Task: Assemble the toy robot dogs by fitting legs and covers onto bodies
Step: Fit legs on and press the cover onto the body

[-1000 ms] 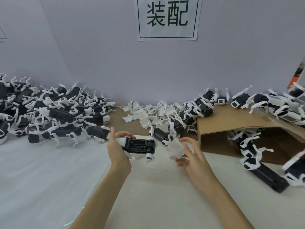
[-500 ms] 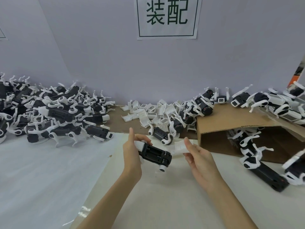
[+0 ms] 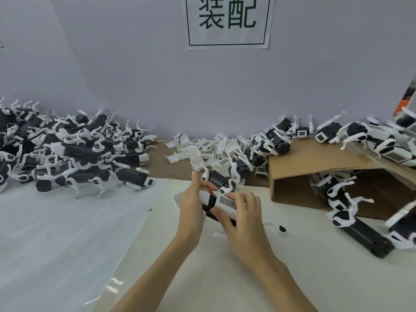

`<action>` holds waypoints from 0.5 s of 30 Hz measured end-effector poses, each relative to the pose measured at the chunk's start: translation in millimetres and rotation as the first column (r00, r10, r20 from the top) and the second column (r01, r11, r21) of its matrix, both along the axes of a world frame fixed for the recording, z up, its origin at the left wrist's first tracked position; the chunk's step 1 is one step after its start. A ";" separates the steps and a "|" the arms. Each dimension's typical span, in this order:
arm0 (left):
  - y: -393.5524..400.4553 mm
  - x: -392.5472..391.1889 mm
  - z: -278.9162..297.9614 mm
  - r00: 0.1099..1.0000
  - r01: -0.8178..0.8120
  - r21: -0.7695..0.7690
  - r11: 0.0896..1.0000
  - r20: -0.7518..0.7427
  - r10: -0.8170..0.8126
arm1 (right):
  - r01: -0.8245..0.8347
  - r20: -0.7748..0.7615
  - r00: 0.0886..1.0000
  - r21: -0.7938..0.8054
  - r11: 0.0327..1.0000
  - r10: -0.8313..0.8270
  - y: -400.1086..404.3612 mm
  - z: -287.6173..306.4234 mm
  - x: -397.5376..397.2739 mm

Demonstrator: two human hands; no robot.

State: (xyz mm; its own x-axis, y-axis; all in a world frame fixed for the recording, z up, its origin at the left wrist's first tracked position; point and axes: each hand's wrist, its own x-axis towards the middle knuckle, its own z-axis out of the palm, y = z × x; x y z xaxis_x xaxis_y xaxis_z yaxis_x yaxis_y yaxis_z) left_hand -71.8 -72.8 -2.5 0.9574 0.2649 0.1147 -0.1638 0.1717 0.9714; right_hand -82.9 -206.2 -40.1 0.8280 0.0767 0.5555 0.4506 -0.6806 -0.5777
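Observation:
Above the table's middle, my left hand [image 3: 191, 207] grips a black toy dog body [image 3: 211, 212] by its left end. A white cover [image 3: 226, 202] with a barcode label lies on top of that body. My right hand [image 3: 242, 219] wraps over the cover and the body's right part, fingers curled round them. Most of the body is hidden between the two hands. A white leg piece [image 3: 219, 234] lies on the table just below the hands.
A big heap of black-and-white toy dogs [image 3: 67, 154] fills the left. Loose white covers [image 3: 202, 152] lie at the back centre. An open cardboard box [image 3: 319, 179] holds more dogs on the right, with further dogs [image 3: 360, 224] in front of it. A small leg [image 3: 278, 227] lies nearby.
My right hand brought the white cover from beside the body onto its top and closed over it. Both hands have drawn together.

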 end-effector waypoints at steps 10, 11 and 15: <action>0.3 -1.7 0.8 0.998 0.055 0.035 0.998 -0.034 -0.054 | -0.023 0.061 0.997 -0.383 0.923 0.051 -3.2 -1.2 -3.7; -0.1 -2.2 2.1 0.997 0.060 0.045 0.997 -0.046 -0.058 | 0.027 0.094 0.995 -0.413 0.910 0.014 0.2 -0.8 -4.3; 1.3 -4.1 3.6 0.987 0.145 0.218 0.965 -0.094 -0.127 | 0.228 0.223 0.963 -0.391 0.892 -0.148 9.4 2.4 -2.6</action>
State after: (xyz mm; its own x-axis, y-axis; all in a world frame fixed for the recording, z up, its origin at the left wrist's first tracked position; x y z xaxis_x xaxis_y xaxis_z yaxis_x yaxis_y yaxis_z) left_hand -75.9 -71.4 1.1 0.9910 0.1083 0.0789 -0.0754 -0.0360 0.9965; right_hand -85.4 -196.8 -37.7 0.7367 0.1833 0.6508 0.3607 -0.9207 -0.1489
